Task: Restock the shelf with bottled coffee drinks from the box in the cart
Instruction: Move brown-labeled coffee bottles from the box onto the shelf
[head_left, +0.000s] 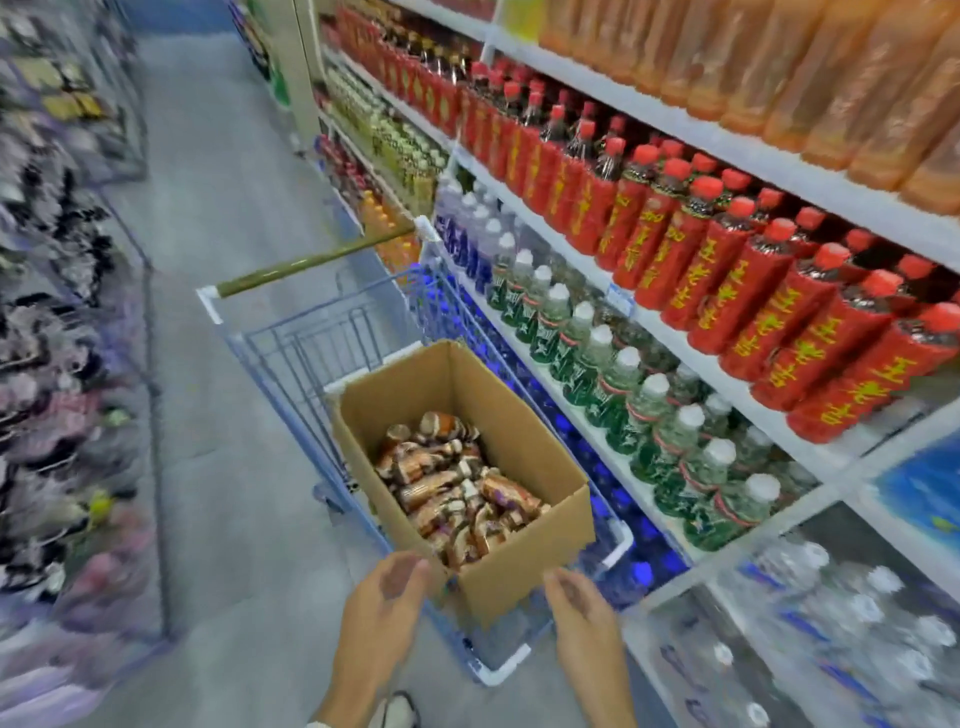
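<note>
**Both hands held bare beside the box in the cart**

An open cardboard box (524, 551) is seen standing in a blue wire shopping cart (291, 358) at the centre of the frame. The bottled coffee drinks (457, 488) are found lying in a loose heap on the bottom of the box, brown and white in colour; their labels are too blurred to be read.

At the lower centre, the left hand (387, 587) is held just beside the near left corner of the box, with fingers relaxed and nothing gripped. Whether the cardboard is touched cannot be told. The right hand (576, 597) is held at the near right side of the box, fingers loosely bent and likewise empty.

Along the right of the frame a white shelf (727, 148) is filled with red-labelled bottles (727, 270), with white-capped, green-labelled bottles (623, 395) ranged below.
</note>
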